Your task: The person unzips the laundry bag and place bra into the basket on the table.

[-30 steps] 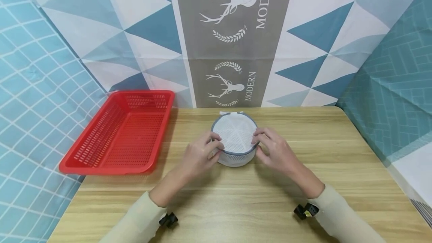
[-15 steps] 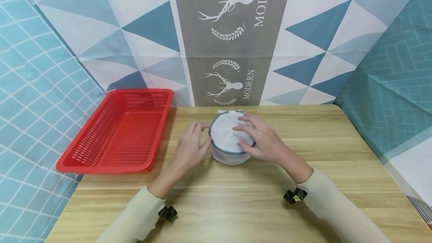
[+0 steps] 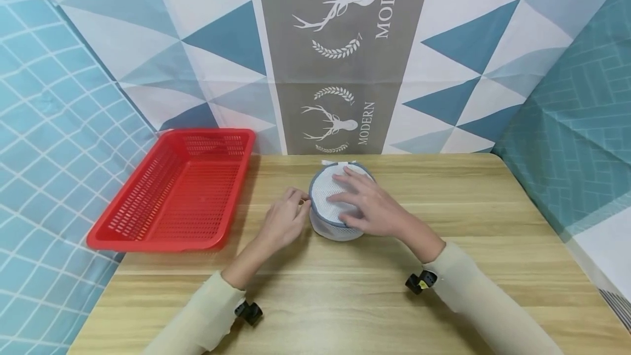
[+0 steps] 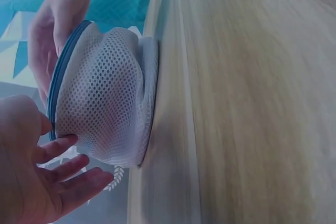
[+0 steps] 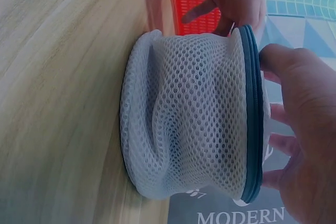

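Left grip (image 3: pixel 286 215) pinches the rim at the bag's left side between thumb and forefinger, its other fingers loosely extended; right grip (image 3: pixel 372 204) clasps nothing, its spread fingers lying over the bag's round top from the right. Under both runs the wood-grained desk (image 3: pixel 345 295). At its back left corner sits a red basket (image 3: pixel 203 201) with slotted walls, well apart from the right grip. Near the middle of the desk's back edge, between the two grips, stands the white mesh bag (image 5: pixel 194 108), upright on its base, its side wall creased and sagging. Around its top goes a blue zipped rim (image 5: pixel 254 114), the right thumb just at it; whether that thumb presses, I cannot tell. Smallest is a white tab (image 3: pixel 327 162) at the rim's far side, towards the desk's back edge.
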`<action>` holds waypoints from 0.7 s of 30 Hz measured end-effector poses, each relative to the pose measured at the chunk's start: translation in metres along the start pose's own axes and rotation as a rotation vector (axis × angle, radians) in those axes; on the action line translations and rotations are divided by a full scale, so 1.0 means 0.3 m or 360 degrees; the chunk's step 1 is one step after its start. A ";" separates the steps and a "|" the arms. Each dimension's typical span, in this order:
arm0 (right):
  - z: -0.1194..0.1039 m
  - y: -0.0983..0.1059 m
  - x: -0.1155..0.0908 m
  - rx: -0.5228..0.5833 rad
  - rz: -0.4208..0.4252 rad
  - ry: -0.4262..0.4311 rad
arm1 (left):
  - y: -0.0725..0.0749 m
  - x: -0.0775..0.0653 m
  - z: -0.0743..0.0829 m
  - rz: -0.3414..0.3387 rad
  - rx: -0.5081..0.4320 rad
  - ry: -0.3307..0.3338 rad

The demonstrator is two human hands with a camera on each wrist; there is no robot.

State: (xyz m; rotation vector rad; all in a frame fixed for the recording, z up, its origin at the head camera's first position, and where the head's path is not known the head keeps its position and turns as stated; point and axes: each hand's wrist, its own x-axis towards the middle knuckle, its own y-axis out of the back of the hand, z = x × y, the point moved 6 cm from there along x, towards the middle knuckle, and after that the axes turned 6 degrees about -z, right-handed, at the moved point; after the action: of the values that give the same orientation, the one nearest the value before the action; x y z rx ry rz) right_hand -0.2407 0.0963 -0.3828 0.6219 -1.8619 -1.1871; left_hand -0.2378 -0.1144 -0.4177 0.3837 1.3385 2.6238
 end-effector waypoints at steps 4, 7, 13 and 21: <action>-0.007 -0.006 0.007 0.0011 -0.0015 0.0011 | -0.006 0.003 0.002 -0.0020 -0.0027 0.0030; -0.013 -0.006 0.011 0.0002 0.0010 0.0030 | -0.007 0.003 0.007 -0.0024 -0.0039 0.0042; -0.027 -0.004 0.012 -0.0067 0.0051 0.0075 | -0.011 0.005 0.014 -0.0034 -0.0024 0.0038; -0.009 0.013 -0.007 -0.0112 0.0030 0.0068 | -0.011 0.006 0.008 -0.0032 0.0031 0.0054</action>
State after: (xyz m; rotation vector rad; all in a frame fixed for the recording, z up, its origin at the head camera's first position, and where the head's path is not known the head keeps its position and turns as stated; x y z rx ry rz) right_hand -0.2372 0.0982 -0.3794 0.5848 -1.7787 -1.2128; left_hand -0.2385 -0.1103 -0.4188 0.3282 1.3716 2.6142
